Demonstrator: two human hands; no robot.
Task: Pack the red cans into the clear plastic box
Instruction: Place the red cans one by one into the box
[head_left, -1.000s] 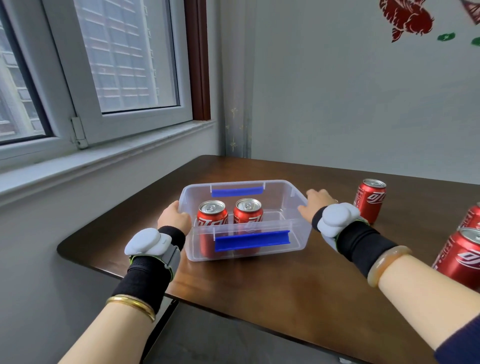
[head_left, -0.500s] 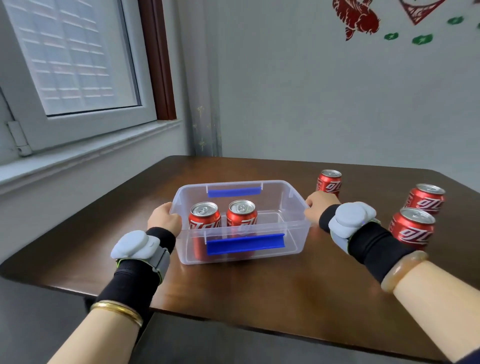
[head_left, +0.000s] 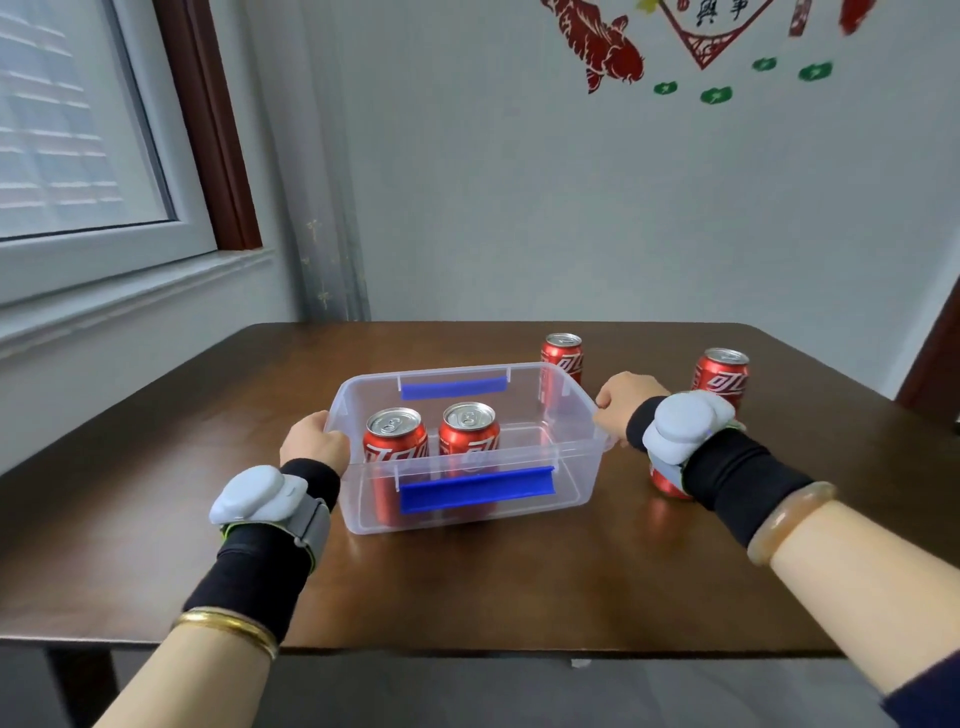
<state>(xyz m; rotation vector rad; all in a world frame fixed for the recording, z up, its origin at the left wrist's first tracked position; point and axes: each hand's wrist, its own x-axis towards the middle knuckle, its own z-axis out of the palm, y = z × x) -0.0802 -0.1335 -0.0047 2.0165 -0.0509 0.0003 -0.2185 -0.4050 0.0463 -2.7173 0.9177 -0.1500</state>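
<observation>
Now both hands grip the clear plastic box (head_left: 571, 457) — left hand (head_left: 311, 441) and right hand (head_left: 626, 402) at its ends — with two red cans (head_left: 395, 441) inside.

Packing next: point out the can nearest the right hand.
The can stands on the table just right of the box, mostly hidden under the right hand's wrist.

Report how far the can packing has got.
Done: two red cans stand upright in the left half of the clear plastic box. In hand: the left hand and right hand grip the box's two ends; neither holds a can. Left: three cans remain on the table, one behind the box, one far right, one mostly hidden behind the right wrist.
</observation>
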